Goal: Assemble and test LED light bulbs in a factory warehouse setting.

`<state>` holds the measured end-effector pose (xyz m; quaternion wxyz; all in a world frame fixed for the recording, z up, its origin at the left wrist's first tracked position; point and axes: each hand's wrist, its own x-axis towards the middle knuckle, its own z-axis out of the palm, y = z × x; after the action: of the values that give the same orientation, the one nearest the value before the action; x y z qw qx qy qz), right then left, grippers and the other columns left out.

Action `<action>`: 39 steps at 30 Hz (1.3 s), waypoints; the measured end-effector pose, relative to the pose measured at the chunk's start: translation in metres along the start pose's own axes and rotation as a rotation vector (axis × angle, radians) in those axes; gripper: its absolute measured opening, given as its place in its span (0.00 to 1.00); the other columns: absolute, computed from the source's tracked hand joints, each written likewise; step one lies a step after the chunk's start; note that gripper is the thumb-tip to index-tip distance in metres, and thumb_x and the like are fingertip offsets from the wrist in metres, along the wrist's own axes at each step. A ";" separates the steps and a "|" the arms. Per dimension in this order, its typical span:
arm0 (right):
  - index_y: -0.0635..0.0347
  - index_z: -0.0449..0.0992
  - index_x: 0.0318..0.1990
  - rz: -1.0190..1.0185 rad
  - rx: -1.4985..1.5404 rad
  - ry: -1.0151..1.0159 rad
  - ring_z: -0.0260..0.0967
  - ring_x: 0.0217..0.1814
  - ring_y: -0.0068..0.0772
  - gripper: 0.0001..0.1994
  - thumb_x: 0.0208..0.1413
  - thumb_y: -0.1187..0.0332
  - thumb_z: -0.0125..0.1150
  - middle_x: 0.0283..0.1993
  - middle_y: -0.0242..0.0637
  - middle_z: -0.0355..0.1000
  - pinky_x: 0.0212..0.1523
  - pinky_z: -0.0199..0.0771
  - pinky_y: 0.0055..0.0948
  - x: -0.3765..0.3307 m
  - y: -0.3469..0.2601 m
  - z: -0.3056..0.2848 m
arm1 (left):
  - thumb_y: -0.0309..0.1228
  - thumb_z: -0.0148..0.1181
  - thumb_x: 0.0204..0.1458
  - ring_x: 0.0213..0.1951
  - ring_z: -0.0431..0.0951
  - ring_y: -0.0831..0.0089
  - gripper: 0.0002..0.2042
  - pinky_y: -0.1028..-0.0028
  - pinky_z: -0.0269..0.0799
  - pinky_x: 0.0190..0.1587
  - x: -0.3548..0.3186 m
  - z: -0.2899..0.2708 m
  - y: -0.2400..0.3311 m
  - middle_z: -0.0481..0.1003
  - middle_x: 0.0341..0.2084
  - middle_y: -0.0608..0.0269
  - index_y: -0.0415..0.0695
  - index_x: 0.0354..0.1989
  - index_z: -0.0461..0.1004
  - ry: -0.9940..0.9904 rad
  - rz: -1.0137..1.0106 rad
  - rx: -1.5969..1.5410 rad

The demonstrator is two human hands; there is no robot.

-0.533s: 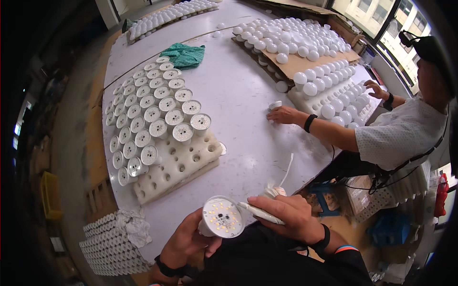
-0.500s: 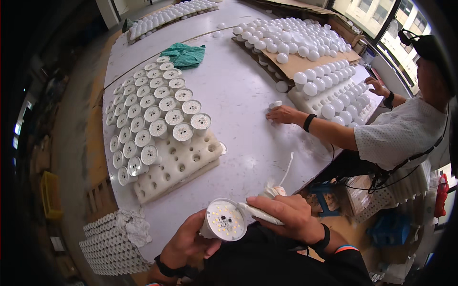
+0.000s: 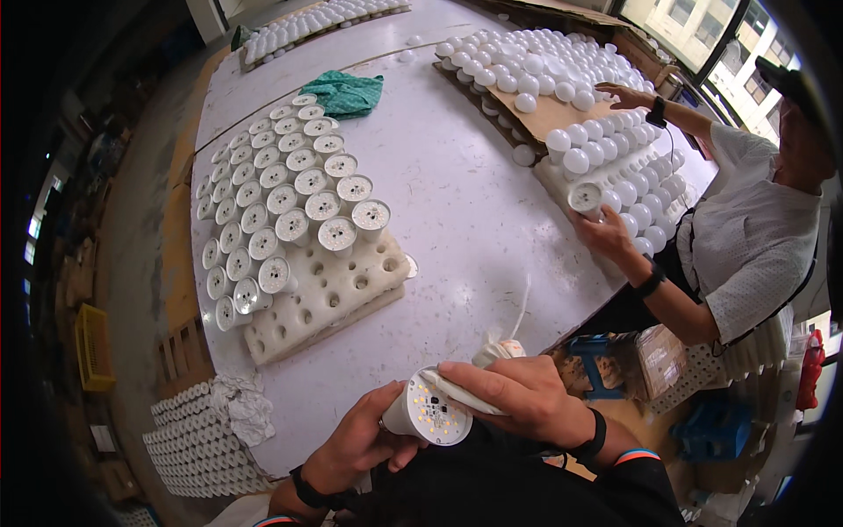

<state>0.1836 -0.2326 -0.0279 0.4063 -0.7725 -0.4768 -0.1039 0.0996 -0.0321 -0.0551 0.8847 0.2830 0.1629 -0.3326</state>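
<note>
Bulb cup (image 3: 430,411) gripped in curled left hand (image 3: 358,442); white strip (image 3: 458,393), pinched by right hand (image 3: 534,404), now shifted further over it; edge apparently being worked.

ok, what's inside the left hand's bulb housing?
Bulb housing: round white LED board with yellow and black components. The white object in the right hand hides part of its upper edge; anything beneath the board is covered.

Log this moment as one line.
left hand: grips bulb base | right hand: holds white tool, kind unclear, at base's rim | foam tray: bulb bases, partly filled | co-worker's hand: holds another base
</note>
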 end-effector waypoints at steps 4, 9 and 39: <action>0.59 0.69 0.49 -0.002 -0.021 -0.024 0.60 0.14 0.21 0.27 0.34 0.73 0.62 0.16 0.27 0.57 0.13 0.58 0.24 -0.002 0.000 -0.002 | 0.48 0.35 0.56 0.13 0.71 0.73 0.23 0.79 0.65 0.11 0.000 0.000 0.000 0.72 0.21 0.56 0.38 0.40 0.66 0.007 0.003 0.046; 0.59 0.69 0.47 -0.007 -0.069 -0.016 0.60 0.14 0.22 0.26 0.33 0.74 0.60 0.17 0.27 0.58 0.14 0.59 0.23 -0.003 0.002 -0.004 | 0.48 0.38 0.55 0.22 0.74 0.70 0.25 0.78 0.70 0.18 -0.004 -0.001 0.002 0.72 0.29 0.53 0.36 0.48 0.62 0.015 0.072 0.177; 0.56 0.67 0.29 0.158 0.035 -0.129 0.63 0.16 0.31 0.11 0.37 0.69 0.63 0.20 0.31 0.60 0.15 0.62 0.27 -0.008 0.014 -0.012 | 0.11 0.53 0.34 0.49 0.68 0.57 0.09 0.63 0.64 0.51 0.014 0.002 -0.004 0.64 0.44 0.54 0.40 0.19 0.75 0.123 0.824 0.439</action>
<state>0.1931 -0.2498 -0.0319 0.3953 -0.8054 -0.4415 -0.0131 0.1076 -0.0431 -0.0616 0.8509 0.5238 0.0149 0.0372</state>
